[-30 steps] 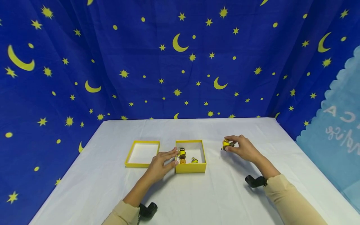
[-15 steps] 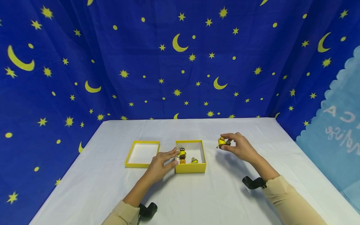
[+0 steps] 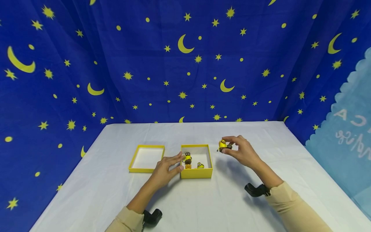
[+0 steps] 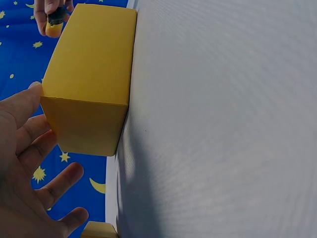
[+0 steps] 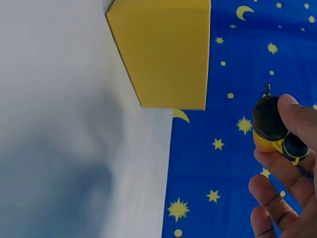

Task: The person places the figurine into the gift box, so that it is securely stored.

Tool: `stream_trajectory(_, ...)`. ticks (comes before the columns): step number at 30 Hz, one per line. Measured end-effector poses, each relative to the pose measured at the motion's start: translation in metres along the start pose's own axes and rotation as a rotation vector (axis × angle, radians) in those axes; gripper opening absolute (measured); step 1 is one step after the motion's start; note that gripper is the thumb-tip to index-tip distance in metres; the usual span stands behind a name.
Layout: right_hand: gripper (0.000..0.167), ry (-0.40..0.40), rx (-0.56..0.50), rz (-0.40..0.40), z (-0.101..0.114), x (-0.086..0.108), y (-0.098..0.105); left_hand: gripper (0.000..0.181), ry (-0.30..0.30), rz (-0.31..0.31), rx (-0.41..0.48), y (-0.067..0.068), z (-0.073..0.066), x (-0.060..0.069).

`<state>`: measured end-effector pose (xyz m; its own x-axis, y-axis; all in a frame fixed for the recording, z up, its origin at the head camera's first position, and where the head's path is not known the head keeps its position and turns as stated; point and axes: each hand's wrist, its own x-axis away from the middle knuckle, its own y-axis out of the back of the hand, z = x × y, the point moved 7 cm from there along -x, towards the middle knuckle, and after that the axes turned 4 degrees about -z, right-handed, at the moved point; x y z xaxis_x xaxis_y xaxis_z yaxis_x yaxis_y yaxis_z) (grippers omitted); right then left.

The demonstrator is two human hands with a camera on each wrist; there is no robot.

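Observation:
My right hand (image 3: 244,153) pinches a small yellow-and-black Minion figurine (image 3: 222,145) between thumb and fingers, above the table to the right of the yellow box (image 3: 196,173). In the right wrist view, the figurine's dark underside (image 5: 270,118) faces the camera. Inside the open box, a goggled Minion figurine (image 3: 188,157) is near the left wall, an orange piece (image 3: 188,166) lies in front of it, and another Minion figurine (image 3: 200,165) is farther right, partly hidden. My left hand (image 3: 165,170) rests at the box's left wall, its fingers extended and touching the edge.
A shallow yellow lid (image 3: 132,165) with a white inside lies left of the box, partly behind my left hand. White cloth (image 3: 226,203) covers the table. A blue star-and-moon curtain (image 3: 162,64) hangs behind, and a light-blue banner (image 3: 347,129) is at the right.
My right hand has moved left towards the box and slightly up, carrying the Minion figurine. The left hand, the box and its contents have stayed in place.

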<state>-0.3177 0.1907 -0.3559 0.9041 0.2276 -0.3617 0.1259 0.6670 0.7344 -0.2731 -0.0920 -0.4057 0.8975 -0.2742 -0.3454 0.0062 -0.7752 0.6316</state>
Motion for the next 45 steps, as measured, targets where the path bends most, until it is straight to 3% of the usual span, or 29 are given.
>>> stream_trajectory(12, 0.048, 0.044, -0.042, -0.016, 0.023, -0.001, -0.013, 0.046, 0.004, 0.003, 0.003, 0.001, -0.002, 0.000)
stream_trajectory(21, 0.047, 0.019, -0.053, 0.010, 0.034, -0.005, -0.028, 0.046, 0.011, 0.005, 0.006, 0.001, -0.001, 0.001)
stream_trajectory(33, 0.044, 0.051, -0.043, -0.008, 0.041, -0.013, -0.048, 0.046, 0.009, 0.006, -0.001, 0.000, -0.001, 0.001)
stream_trajectory(45, 0.044, 0.027, -0.043, 0.006, 0.037, -0.020, -0.070, 0.046, 0.004, -0.001, -0.008, 0.000, 0.000, 0.000)
